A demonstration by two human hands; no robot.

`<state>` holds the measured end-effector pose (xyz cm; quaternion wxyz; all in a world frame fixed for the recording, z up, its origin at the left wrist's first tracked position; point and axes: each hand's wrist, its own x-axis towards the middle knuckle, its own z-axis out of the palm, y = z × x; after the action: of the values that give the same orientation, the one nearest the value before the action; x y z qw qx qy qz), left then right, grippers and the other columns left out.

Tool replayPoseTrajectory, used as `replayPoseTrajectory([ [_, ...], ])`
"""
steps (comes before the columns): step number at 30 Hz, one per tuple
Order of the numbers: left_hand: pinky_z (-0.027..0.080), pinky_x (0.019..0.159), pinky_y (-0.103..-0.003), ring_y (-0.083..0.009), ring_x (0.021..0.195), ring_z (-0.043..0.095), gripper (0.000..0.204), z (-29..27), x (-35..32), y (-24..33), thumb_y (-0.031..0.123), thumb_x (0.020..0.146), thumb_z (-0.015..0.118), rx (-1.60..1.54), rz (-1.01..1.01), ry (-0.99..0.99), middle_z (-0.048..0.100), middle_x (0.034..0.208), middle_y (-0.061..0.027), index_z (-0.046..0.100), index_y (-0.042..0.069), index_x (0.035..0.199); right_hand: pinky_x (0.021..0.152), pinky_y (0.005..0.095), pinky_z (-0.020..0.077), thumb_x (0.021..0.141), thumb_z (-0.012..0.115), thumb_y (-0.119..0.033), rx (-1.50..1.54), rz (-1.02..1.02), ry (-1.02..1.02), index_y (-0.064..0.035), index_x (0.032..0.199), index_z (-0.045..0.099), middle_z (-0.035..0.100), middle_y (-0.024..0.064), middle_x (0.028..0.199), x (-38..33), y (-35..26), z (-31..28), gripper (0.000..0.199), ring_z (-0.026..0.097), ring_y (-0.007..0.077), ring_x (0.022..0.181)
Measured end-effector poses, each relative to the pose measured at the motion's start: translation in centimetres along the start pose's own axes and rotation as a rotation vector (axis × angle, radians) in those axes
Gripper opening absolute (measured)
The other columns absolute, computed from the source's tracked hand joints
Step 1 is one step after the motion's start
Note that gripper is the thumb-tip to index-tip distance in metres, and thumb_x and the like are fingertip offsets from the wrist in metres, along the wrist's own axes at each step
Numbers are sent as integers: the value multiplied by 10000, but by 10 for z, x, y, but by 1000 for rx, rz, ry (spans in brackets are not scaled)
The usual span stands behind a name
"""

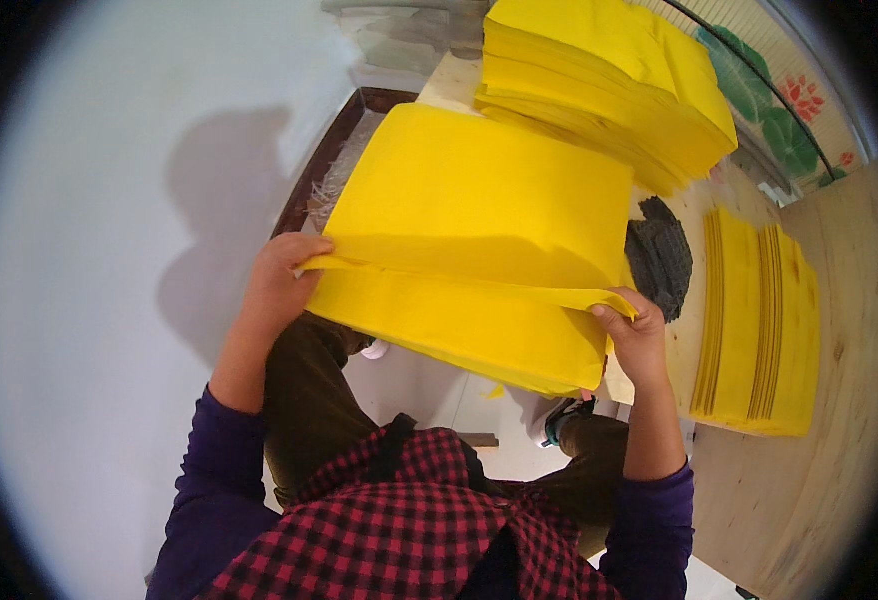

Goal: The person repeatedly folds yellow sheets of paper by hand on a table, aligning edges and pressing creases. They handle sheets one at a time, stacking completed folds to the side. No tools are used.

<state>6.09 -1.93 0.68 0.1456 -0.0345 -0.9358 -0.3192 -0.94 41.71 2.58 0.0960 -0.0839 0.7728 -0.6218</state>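
A broad yellow sheet (479, 190), paper or thin cloth, lies over a stack of yellow sheets (459, 335) right in front of me. Its near edge is lifted and folded into a narrow strip that runs across the stack. My left hand (284, 280) pinches the left end of that strip between thumb and fingers. At the right end, my right hand (634, 335) grips the corner, thumb on top. How many layers the fingers hold cannot be made out.
Behind stands a tall pile of yellow sheets (599, 80). A crumpled dark grey cloth (661, 258) lies right of the stack. Folded yellow bundles (759, 325) sit farther right on the wooden tabletop (809, 490). A white wall (109, 300) rises on the left.
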Motion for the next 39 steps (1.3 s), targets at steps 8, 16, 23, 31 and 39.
replayPoseTrajectory([
  [8, 402, 998, -335, -188, 1116, 561, 249, -2, 32, -32, 48, 827, 668, -666, -248, -140, 625, 1189, -91, 653, -5, 1070, 778, 240, 479, 880, 685, -80, 49, 20, 70, 10, 1008, 671, 681, 20, 924, 4, 3, 0, 157, 604, 90, 836],
  [16, 448, 889, -293, -134, 965, 603, 223, 12, 48, -16, 140, 931, 591, -906, -335, -79, 671, 1053, -51, 631, -5, 1095, 829, 245, 463, 917, 645, -115, 113, 53, 214, 25, 1082, 637, 672, 41, 1006, 8, -2, 8, 216, 602, 100, 900],
  [23, 456, 748, -230, -68, 816, 555, 233, 30, 61, -18, 201, 988, 534, -932, -379, -26, 620, 906, 0, 615, -15, 1020, 787, 225, 453, 944, 614, -130, 63, 24, 348, 22, 1081, 639, 650, 14, 954, 26, 4, 17, 206, 577, 84, 856],
  [31, 403, 619, -275, -79, 684, 442, 259, 49, 75, -24, 218, 987, 534, -680, -220, 152, 496, 722, 3, 535, -11, 866, 773, 229, 448, 958, 599, -149, -141, 0, 405, 30, 1083, 620, 639, 12, 957, 36, 24, 14, 219, 549, 76, 847],
  [39, 379, 582, -322, -138, 632, 433, 266, 42, 79, -22, 191, 959, 558, -240, -107, 204, 408, 673, -111, 475, -13, 809, 771, 225, 447, 953, 600, -133, -226, -31, 390, 41, 1085, 624, 639, 14, 949, 40, 30, 13, 220, 547, 76, 842],
])
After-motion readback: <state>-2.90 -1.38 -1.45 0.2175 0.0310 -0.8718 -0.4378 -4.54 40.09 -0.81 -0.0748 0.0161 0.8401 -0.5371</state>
